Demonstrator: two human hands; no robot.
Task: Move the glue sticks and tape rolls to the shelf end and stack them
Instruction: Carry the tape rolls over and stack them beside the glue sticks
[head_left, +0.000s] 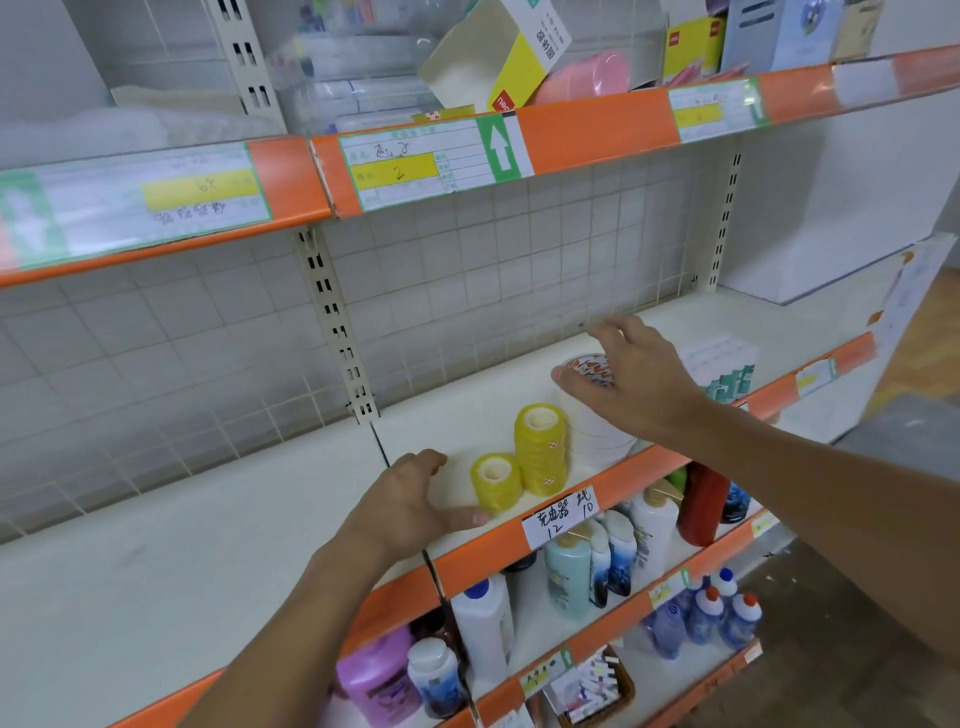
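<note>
On the white middle shelf (208, 525) stand two stacks of yellow tape rolls: a short one (496, 480) near the front edge and a taller one (540, 449) just right of it. My left hand (410, 501) lies open beside the short stack, thumb along its base, fingers apart from it. Right of the yellow rolls stands a stack of white tape rolls (592, 415) with a printed top. My right hand (631, 376) is spread over that stack, thumb and fingers round its top. A pack of glue sticks (724, 366) lies behind my right hand.
An orange-edged shelf above carries a tipped yellow and white box (498, 52) and price labels. Below are bottles of lotion and cleaner (571, 566) and a red bottle (701, 504). The middle shelf ends at the right near a white wall panel (810, 260).
</note>
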